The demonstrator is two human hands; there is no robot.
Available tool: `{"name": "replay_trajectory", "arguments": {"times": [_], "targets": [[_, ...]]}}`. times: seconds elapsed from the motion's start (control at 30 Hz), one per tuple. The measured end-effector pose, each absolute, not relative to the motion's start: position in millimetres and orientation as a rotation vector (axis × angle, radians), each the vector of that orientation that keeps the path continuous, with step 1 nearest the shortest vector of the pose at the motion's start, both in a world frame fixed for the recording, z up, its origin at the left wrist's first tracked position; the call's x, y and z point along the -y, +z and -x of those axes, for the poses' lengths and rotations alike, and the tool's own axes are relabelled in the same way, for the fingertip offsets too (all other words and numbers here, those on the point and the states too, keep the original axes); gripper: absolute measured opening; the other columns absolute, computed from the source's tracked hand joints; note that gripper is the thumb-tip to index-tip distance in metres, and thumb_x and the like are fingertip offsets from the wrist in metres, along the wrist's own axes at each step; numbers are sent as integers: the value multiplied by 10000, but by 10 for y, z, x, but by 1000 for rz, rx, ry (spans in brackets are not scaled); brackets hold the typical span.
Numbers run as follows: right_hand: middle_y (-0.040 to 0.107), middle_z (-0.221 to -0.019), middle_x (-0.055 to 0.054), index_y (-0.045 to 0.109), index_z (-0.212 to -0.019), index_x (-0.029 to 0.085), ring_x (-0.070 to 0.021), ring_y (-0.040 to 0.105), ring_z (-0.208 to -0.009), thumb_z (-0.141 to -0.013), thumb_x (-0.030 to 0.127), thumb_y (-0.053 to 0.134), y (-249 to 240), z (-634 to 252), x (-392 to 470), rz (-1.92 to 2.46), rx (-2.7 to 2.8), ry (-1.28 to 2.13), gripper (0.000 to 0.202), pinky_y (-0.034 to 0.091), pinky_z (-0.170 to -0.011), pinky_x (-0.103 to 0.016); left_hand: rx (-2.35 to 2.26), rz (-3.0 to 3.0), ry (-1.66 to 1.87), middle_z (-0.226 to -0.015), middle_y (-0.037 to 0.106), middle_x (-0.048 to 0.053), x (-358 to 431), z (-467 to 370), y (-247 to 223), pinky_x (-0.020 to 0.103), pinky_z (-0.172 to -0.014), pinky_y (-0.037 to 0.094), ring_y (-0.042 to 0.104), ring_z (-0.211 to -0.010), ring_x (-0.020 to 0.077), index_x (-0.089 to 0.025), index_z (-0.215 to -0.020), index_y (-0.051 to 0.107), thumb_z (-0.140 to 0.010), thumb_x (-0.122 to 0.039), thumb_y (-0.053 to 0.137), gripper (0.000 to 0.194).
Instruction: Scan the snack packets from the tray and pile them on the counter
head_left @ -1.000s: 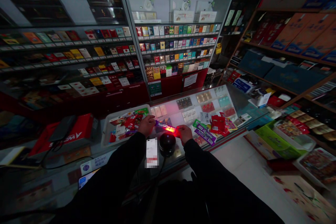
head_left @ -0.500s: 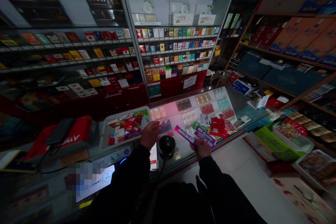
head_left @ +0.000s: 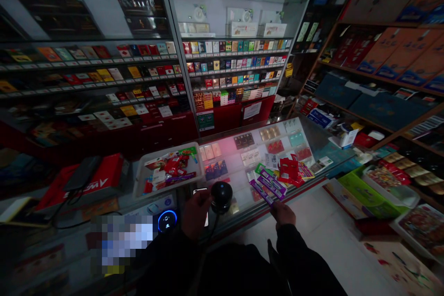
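My right hand (head_left: 283, 215) pinches the near end of a long purple packet (head_left: 262, 191) low over the glass counter (head_left: 239, 175). Beside it lie another purple packet (head_left: 274, 184) and a pile of red packets (head_left: 290, 171). My left hand (head_left: 196, 212) is over a phone (head_left: 204, 194), just left of a round black scanner (head_left: 221, 196); its fingers are bent together, and anything between them is too dark to make out. A white tray (head_left: 138, 180) holds several colourful packets.
At the left are a red box (head_left: 100, 178) with a black device on it and a blue-ringed round device (head_left: 167, 221). Shelves of small packs (head_left: 239, 62) stand behind the counter. Green boxes (head_left: 359, 189) sit at the right.
My left hand has moved down and left, from beside the tray to over the phone. My right hand has moved right and down with the purple packet, whose far end is now near the other packets.
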State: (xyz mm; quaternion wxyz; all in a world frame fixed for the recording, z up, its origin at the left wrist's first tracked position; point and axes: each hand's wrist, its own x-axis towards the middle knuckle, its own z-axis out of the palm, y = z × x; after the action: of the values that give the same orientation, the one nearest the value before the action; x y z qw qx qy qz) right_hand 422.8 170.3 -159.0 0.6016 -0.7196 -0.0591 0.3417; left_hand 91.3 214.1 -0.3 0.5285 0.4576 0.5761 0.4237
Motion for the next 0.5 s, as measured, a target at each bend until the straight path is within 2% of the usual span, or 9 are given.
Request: {"name": "replay_trajectory", "arguments": {"times": [0.27, 0.4, 0.5], "targets": [[718, -733, -55, 637, -700, 238, -280, 731, -715, -449, 316, 758, -1573, -4268, -1653, 1651, 37, 876, 290, 577, -546, -351, -1354, -1134, 851, -946, 776, 92, -1843, -906, -89, 399, -827, 529, 720, -910, 277, -220, -953, 706, -732, -426, 727, 302], [715, -735, -51, 655, -763, 196, -254, 716, -697, -398, 337, 799, -1604, -4280, -1632, 1634, 31, 858, 417, 588, -556, -342, -1387, -1170, 840, -955, 775, 88, -1870, -828, 17, 398, -858, 533, 717, -942, 279, -215, -927, 714, -727, -439, 715, 300], [689, -670, -23, 656, -790, 164, -217, 691, -670, -416, 381, 804, -1592, -4261, -1641, 1618, 52, 832, 456, 591, -577, -331, -1407, -1198, 807, -949, 773, 87, -1922, -734, 98, 390, -845, 541, 716, -928, 270, -197, -950, 710, -725, -455, 710, 342]]}}
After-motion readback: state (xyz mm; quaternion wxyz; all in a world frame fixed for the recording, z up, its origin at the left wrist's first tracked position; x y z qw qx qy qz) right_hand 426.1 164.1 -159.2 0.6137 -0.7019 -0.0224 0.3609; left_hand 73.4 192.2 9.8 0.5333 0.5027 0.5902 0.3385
